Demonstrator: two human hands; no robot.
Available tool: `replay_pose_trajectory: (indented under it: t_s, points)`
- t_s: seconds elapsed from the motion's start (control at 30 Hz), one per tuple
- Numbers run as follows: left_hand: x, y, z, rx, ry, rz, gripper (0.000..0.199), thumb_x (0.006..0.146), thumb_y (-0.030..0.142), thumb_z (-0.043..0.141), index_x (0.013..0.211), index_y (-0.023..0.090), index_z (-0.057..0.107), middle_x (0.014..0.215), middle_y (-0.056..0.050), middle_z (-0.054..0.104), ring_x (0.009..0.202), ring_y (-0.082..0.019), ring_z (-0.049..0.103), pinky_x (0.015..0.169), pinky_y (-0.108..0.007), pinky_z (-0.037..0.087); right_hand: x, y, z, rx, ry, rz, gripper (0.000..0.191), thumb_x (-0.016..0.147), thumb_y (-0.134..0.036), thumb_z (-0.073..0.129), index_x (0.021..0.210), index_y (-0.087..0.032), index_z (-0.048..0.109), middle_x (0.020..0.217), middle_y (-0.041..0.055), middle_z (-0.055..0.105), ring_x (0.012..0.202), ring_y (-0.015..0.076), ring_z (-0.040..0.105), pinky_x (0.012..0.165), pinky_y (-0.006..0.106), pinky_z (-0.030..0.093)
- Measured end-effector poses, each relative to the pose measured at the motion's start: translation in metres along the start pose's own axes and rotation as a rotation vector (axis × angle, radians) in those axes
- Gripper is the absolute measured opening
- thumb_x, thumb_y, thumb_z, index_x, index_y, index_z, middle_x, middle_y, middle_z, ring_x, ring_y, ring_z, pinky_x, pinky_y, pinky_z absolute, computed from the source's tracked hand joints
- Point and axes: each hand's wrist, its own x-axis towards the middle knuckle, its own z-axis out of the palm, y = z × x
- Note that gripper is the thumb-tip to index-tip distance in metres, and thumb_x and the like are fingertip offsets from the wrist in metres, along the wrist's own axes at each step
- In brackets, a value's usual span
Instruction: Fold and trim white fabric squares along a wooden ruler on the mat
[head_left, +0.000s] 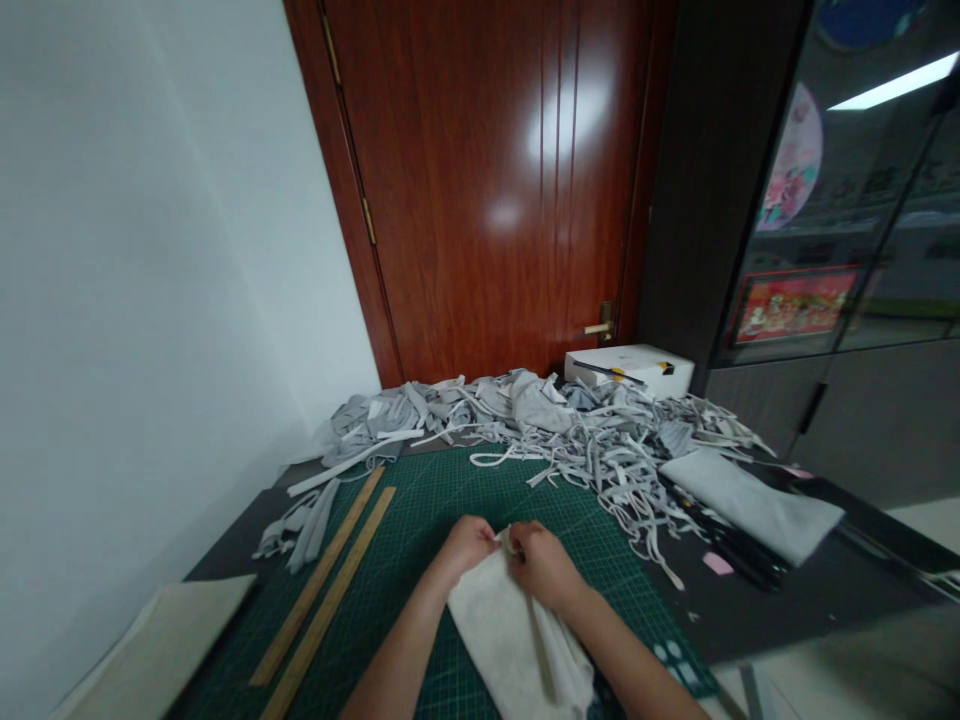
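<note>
A cream-coloured piece of cloth [491,610] lies on the green cutting mat [450,480], bunched and folded along its right side. My left hand [469,543] pinches the cloth's far corner, fingers closed on it. Just to the right, my right hand [541,562] is closed on the same far edge, where the fabric folds over. The two hands are close together, with only a little cloth between them. The fingertips of both are partly hidden by the fabric and the fingers themselves.
Two wooden rulers [330,590] lie on the mat's left. Heaped grey fabric strips [600,450] cover the table's back, before a white box [637,365]. A folded grey cloth [757,500], black tools [739,550] and a pink piece [718,563] lie right; cream fabric [165,640] lies near left.
</note>
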Motion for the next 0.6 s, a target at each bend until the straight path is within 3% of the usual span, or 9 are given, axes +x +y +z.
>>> replay_pose_trajectory:
  t_s: [0.2, 0.33, 0.6]
  points:
    - [0.0011, 0.0025, 0.0032, 0.15, 0.064, -0.013, 0.008, 0.07, 0.015, 0.06, 0.068, 0.014, 0.068, 0.073, -0.002, 0.069, 0.071, -0.015, 0.06, 0.063, -0.022, 0.038, 0.0028, 0.0059, 0.0043, 0.07, 0.018, -0.005, 0.021, 0.071, -0.007, 0.05, 0.087, -0.016, 0.06, 0.086, 0.0042, 0.062, 0.08, 0.014, 0.057, 0.071, 0.019, 0.038]
    - [-0.0015, 0.0052, 0.0034, 0.231, 0.082, -0.013, 0.011, 0.071, 0.012, 0.058, 0.071, 0.014, 0.069, 0.078, -0.004, 0.07, 0.074, -0.014, 0.061, 0.065, -0.022, 0.039, 0.005, 0.0029, 0.0058, 0.076, 0.02, -0.002, 0.017, 0.079, -0.011, 0.048, 0.082, -0.018, 0.063, 0.088, 0.0049, 0.06, 0.082, 0.0143, 0.058, 0.074, 0.021, 0.039]
    - [-0.0041, 0.0098, 0.0012, 0.311, 0.079, -0.025, 0.017, 0.07, 0.008, 0.054, 0.071, 0.015, 0.069, 0.077, -0.005, 0.071, 0.073, -0.015, 0.061, 0.063, -0.023, 0.037, 0.0024, -0.0034, 0.0069, -0.061, -0.002, -0.203, 0.026, 0.083, -0.005, 0.041, 0.086, -0.017, 0.063, 0.094, 0.0062, 0.06, 0.093, 0.0168, 0.052, 0.084, 0.023, 0.037]
